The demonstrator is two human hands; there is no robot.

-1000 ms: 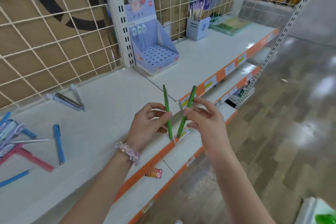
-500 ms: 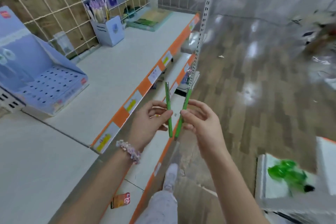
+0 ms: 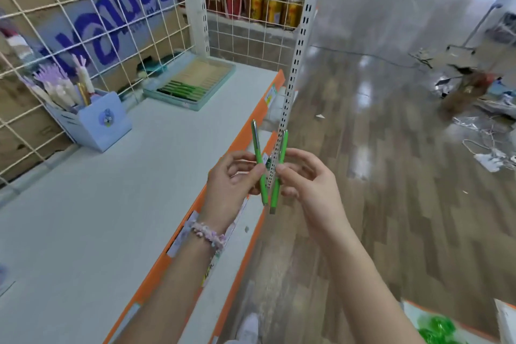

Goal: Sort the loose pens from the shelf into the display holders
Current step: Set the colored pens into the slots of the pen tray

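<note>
Head view: I see the shelf (image 3: 111, 204), its flat tray holder (image 3: 192, 82) of green pens well ahead. My left hand (image 3: 231, 184) pinches one green pen (image 3: 259, 162) upright; my right hand (image 3: 307, 179) pinches another green pen (image 3: 279, 173) just beside it.

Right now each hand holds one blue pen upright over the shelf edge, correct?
Not quite: the pens are green, not blue. The head view shows the left hand pinching one green pen and the right hand another, both upright over the shelf edge.
</note>
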